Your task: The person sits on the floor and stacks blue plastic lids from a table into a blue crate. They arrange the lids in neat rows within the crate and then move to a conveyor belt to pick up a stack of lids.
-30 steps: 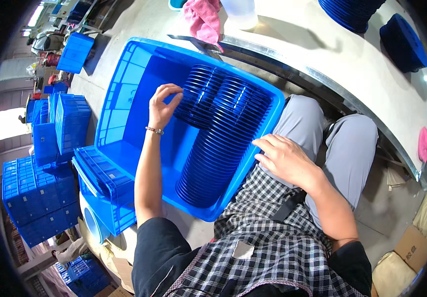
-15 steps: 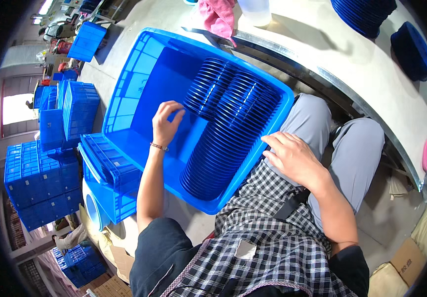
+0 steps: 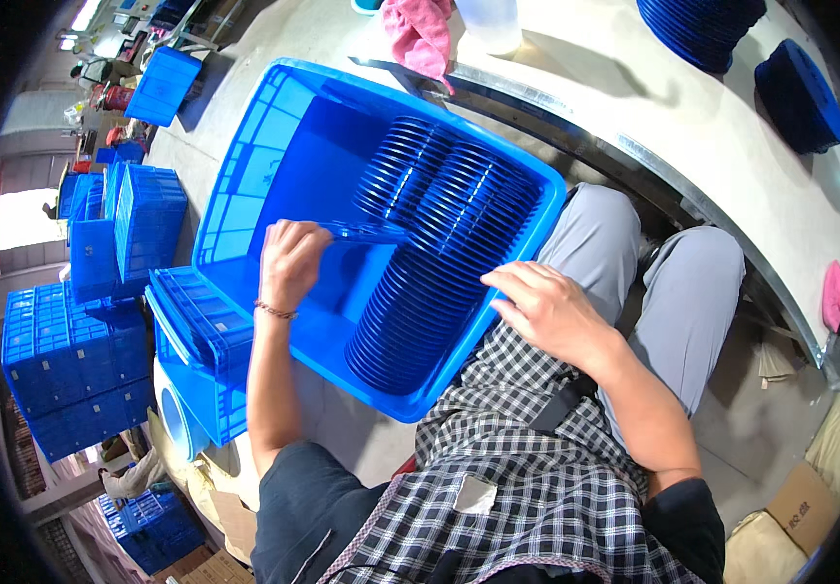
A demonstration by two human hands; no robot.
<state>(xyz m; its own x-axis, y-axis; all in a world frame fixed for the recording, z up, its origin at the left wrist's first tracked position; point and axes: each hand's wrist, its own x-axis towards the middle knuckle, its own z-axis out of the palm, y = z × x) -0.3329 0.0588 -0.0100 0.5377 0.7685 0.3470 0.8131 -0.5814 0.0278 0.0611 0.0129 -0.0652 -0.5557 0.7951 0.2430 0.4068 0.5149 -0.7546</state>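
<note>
A blue plastic bin (image 3: pixel 288 165) stands in front of me, tilted in my view. Inside it, thin round blue discs stand on edge in a long row (image 3: pixel 425 302) along the near right side, with a shorter row (image 3: pixel 402 170) beside its far end. Over the bin, my left hand (image 3: pixel 291 258) is closed on the edge of one blue disc (image 3: pixel 369 234), seen nearly edge-on. My right hand (image 3: pixel 551 311) is open by the bin's right rim, fingers stretched toward the long row; it holds nothing. Whether its fingertips touch the rim, I cannot tell.
A pale table (image 3: pixel 585 97) curves along the far right. On it are a pink cloth (image 3: pixel 418 39), a translucent container (image 3: pixel 490 24) and stacks of dark blue discs (image 3: pixel 799 97). Several blue crates (image 3: pixel 79 355) are piled at left. A cardboard box (image 3: pixel 801 511) lies at lower right.
My left hand has closed on a disc and drawn it left, away from the shorter row. My right hand has shifted slightly left along with the whole view.
</note>
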